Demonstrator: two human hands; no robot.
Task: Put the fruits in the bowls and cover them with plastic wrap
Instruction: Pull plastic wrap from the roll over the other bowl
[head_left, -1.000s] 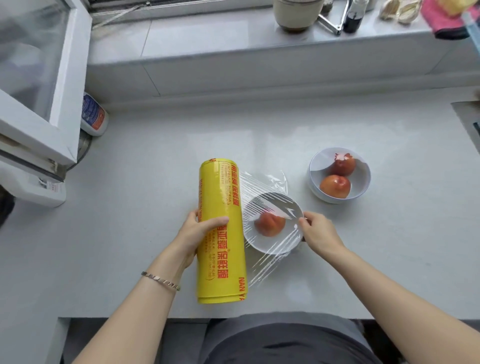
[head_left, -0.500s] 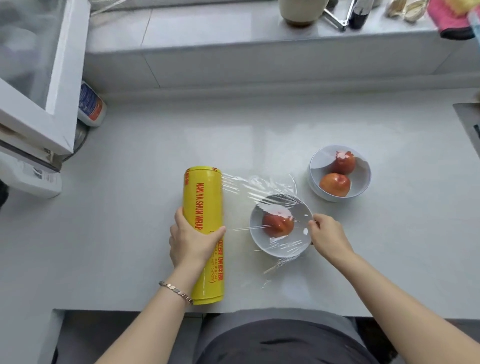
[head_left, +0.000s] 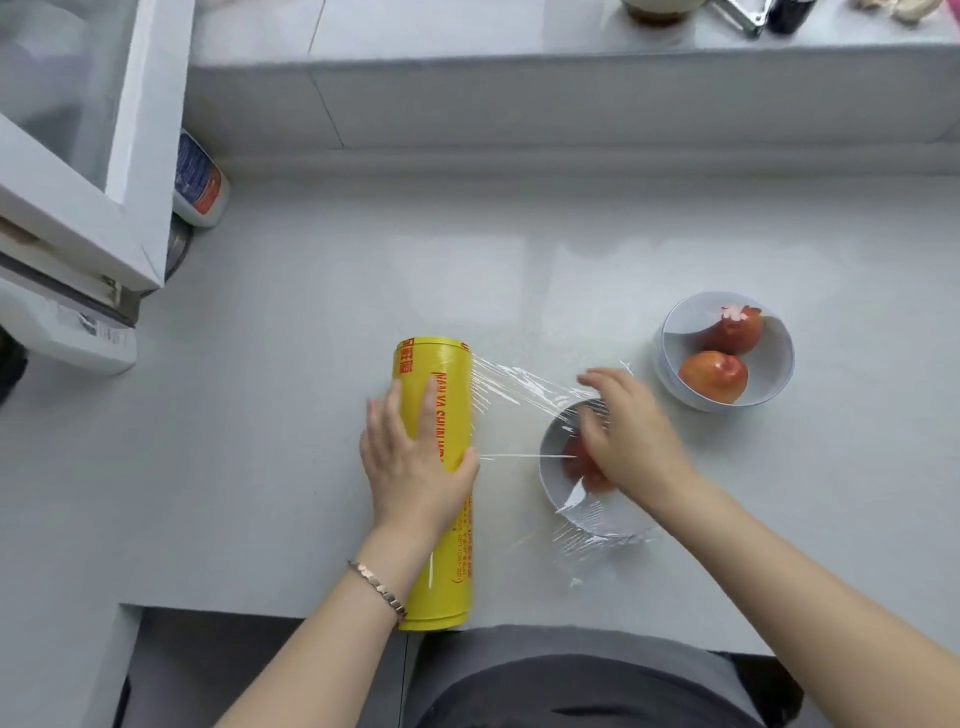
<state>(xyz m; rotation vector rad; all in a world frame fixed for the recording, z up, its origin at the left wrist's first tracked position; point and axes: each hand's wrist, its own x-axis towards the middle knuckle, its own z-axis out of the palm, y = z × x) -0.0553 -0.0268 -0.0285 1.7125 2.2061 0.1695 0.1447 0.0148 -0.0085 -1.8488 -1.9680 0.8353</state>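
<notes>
— Since half a second ago our right hand (head_left: 631, 441) has left the right rim of the near bowl (head_left: 549, 467) and come over the bowl. Our left hand (head_left: 415, 467) has flattened on the roll of plastic wrap (head_left: 444, 571).

— What is the grip on each side?

— The left grip is open: palm and straight fingers press the top of the roll, thumb against its right flank. The right grip is open too, fingers spread and blurred above the far side of the near bowl. We cannot tell whether they touch the film (head_left: 524, 392).

— Where does the film run?

— From the roll's right side across to the near bowl and over the fruit (head_left: 574, 460) inside. Its wrinkled loose edge lies on the surface (head_left: 285, 415) past the bowl's near rim.

— And the edges?

— The roll lies lengthwise away from us, its near end at the front edge of the surface, perhaps slightly over it. The near bowl sits just right of the roll, back from that edge.

— Room around us?

— The far bowl (head_left: 675, 338), uncovered and holding two fruits (head_left: 714, 376), stands beyond and to the right of the near bowl, with a strip of surface between them. The bottle (head_left: 200, 182) and window frame (head_left: 78, 197) are well apart to the left. The ledge (head_left: 519, 104) is well behind both bowls.
</notes>
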